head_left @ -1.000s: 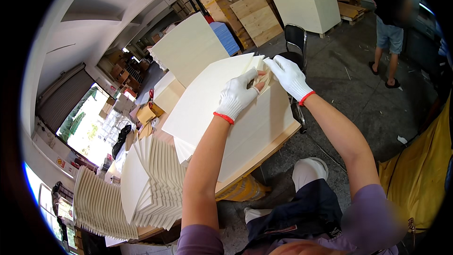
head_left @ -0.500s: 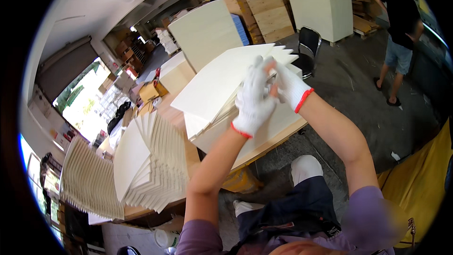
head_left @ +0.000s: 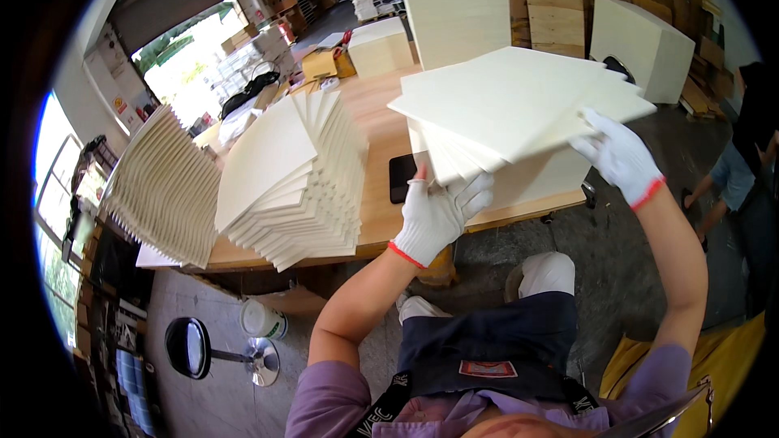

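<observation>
Fanning out at nine o'clock, a slanted row of pale boards (head_left: 162, 186) leans along the table's (head_left: 381, 113) left end. Just right of it, toward the centre, a second fanned stack (head_left: 292, 178) sits on the table top. Below, at seven o'clock, a black stool (head_left: 191, 347) and a white tub (head_left: 261, 320) stand on the floor. The left hand (head_left: 434, 215), in a white glove, grips the lower left corner of a held sheaf of boards (head_left: 519, 101), fingers clamped on its edge, thumb up. A dark phone (head_left: 402, 177) lies on the table just beside that hand. The sheaf is lifted above the table at one o'clock, its sheets slightly splayed. The right hand (head_left: 621, 158), also gloved, clasps the sheaf's right edge, fingers closed over it. At three o'clock another person (head_left: 742, 162) stands on the concrete floor.
</observation>
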Demonstrator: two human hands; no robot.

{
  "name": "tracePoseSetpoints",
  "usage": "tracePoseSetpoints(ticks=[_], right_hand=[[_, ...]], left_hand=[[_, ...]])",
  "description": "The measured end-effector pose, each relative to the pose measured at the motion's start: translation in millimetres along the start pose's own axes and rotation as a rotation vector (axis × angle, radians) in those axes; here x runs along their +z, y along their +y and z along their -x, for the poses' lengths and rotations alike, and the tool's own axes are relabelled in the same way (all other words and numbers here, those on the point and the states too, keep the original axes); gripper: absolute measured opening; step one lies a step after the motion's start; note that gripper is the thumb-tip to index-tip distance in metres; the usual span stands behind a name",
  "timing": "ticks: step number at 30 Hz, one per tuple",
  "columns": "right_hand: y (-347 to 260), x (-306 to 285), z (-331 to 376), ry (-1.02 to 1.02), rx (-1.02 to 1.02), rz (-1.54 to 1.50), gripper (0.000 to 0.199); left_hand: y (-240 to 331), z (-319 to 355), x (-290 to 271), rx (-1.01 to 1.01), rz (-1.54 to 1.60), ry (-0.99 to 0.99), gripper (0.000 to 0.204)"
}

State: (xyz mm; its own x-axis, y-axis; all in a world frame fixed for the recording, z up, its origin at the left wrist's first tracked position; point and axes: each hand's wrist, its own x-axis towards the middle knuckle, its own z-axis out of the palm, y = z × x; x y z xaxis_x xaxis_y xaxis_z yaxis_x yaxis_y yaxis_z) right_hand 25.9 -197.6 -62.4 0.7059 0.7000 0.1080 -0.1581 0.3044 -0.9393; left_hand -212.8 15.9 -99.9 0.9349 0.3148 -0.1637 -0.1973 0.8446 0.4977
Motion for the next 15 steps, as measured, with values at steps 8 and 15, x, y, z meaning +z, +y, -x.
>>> tracePoseSetpoints(ticks=[8,15], right_hand=[[-31.8,-15.8,96.7,-0.054,0.139,-0.004,0.041],[-8.4,108.6,29.7,-0.126,-0.022,-0.045,0.042]], left_hand=[[-4.2,56.9,17.4,0.195,-0.313,0.104,0.044],[53.9,143.1,-11.2,0.632,-0.446,0.214,0.042]])
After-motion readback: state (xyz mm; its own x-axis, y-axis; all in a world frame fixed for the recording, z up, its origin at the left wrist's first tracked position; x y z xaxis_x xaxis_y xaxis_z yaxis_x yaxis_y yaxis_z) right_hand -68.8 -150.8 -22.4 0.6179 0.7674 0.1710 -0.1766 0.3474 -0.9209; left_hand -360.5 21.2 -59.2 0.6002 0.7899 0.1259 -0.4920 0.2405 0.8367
